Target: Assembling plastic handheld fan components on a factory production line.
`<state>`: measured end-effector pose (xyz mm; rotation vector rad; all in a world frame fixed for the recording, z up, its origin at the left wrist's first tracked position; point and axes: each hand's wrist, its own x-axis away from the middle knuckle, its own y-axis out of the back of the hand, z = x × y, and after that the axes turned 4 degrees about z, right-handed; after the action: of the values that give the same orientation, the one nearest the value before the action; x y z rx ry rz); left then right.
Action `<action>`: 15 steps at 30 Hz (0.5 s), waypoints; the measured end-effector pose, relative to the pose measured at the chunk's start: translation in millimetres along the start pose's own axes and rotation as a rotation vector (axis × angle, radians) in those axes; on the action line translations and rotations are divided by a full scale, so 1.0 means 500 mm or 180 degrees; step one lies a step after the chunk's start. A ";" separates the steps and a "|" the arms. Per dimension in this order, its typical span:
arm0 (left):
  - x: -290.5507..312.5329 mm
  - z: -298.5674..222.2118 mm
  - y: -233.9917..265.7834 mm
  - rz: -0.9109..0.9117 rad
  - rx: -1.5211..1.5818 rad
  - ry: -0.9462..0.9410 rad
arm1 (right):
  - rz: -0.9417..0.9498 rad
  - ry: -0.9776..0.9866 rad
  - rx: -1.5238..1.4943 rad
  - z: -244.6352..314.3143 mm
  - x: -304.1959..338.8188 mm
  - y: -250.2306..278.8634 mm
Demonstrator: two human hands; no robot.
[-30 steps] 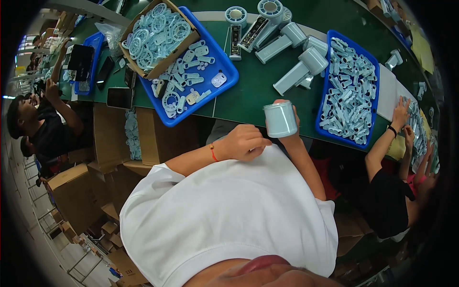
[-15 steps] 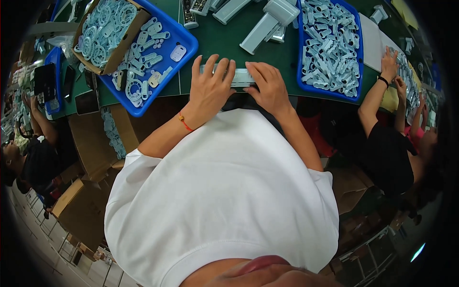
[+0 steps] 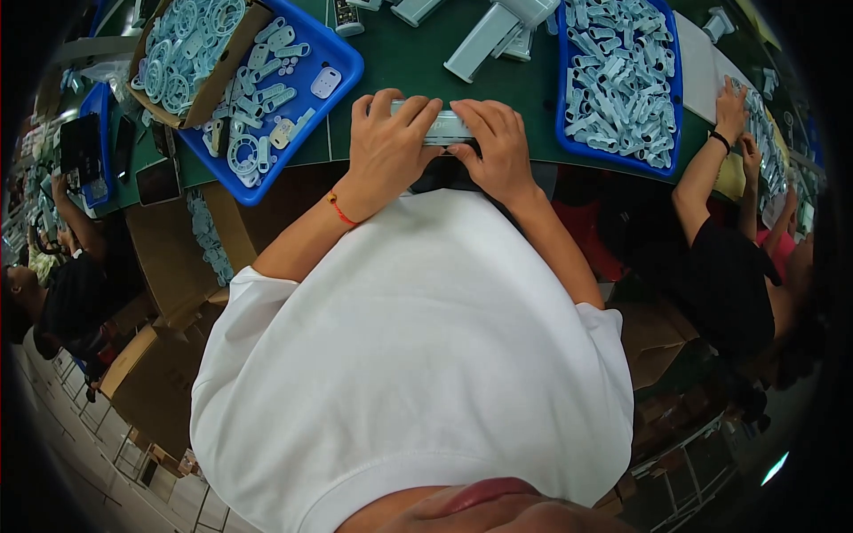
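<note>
Between my two hands lies a grey, box-like plastic housing (image 3: 447,130) at the near edge of the green table. My left hand (image 3: 392,135) wraps over its left part, fingers on top and thumb along the near side. My right hand (image 3: 491,147) grips its right end, fingers curled over the top and thumb at the near side. Only the housing's middle shows; its ends are hidden under my fingers. Beyond my hands stands a larger grey plastic assembly (image 3: 484,44) with a long arm.
At the left a blue tray (image 3: 342,75) holds loose light-blue parts and a cardboard box (image 3: 213,87) of ring-shaped pieces. Another blue tray (image 3: 563,107), full of small light-blue parts, stands right. A co-worker's hand (image 3: 731,111) is farther right. An open carton (image 3: 164,240) sits below the table's left side.
My right hand has closed in toward the left along the housing, so less of it shows. My left fingers are bent more. The whole view has shifted slightly.
</note>
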<state>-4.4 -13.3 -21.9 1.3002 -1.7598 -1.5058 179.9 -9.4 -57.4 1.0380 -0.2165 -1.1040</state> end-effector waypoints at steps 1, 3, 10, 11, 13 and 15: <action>-0.001 0.000 0.000 0.0012 0.0003 0.0003 | -0.0036 -0.0066 -0.0041 0.000 0.001 -0.003; -0.002 -0.003 0.002 -0.0007 0.0006 0.0036 | -0.0080 -0.0057 -0.0112 -0.002 0.000 -0.006; -0.008 0.008 0.009 0.0203 0.0034 -0.0047 | -0.0119 -0.0084 -0.0398 -0.004 -0.007 0.001; -0.004 0.007 0.006 0.0128 0.0029 -0.0089 | -0.0116 -0.0078 -0.0409 -0.002 -0.004 0.001; -0.001 0.008 0.003 0.0064 0.0017 -0.0120 | -0.0105 -0.0108 -0.0411 0.001 0.000 -0.001; 0.001 0.005 -0.001 -0.0070 0.0055 -0.0113 | -0.0160 -0.0069 -0.0443 -0.001 0.006 -0.008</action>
<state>-6.5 -12.7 -23.3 1.3128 -1.7900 -1.5379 179.1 -11.8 -61.4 0.9117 -0.1295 -1.1598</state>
